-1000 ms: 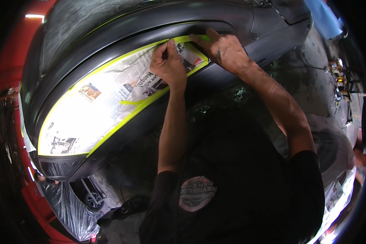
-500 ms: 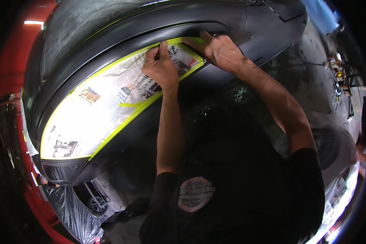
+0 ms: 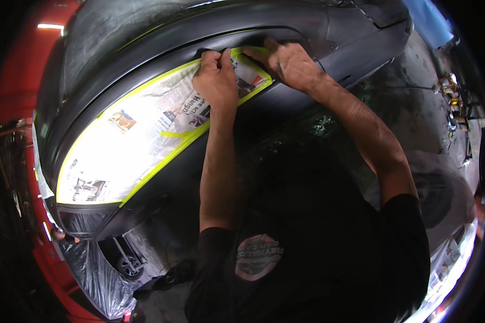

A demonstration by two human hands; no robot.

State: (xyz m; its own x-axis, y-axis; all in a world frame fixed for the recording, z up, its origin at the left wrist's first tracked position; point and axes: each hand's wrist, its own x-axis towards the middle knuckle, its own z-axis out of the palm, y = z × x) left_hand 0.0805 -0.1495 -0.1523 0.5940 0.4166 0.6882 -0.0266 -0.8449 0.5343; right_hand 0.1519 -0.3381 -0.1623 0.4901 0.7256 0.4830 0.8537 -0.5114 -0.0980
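Note:
A curved car window is covered with newspaper (image 3: 140, 134) and bordered by bright yellow-green masking tape (image 3: 151, 86). My left hand (image 3: 216, 86) is at the window's upper edge. Its fingers are curled, and the thumb and forefinger close together on the tape strip there. To its right, my right hand (image 3: 296, 67) has its thumb stretched toward the left one and the forefinger bent above it. A bit of yellow tape shows between these two; the other fingers are folded. The fingertips of both hands are partly hidden against the dark trim.
Dark grey car bodywork (image 3: 355, 43) surrounds the window, its roof edge curving above. A short loose-looking tape piece (image 3: 172, 134) lies on the newspaper. Clear plastic sheeting (image 3: 105, 274) hangs at lower left. A plastic-covered wheel (image 3: 434, 194) stands at right, with shelved items (image 3: 452, 99) beyond.
My left hand has shifted slightly up, its fingers now against the upper tape edge beside the thumb. The right hand stays at nearly the same spot. The view has tilted a little.

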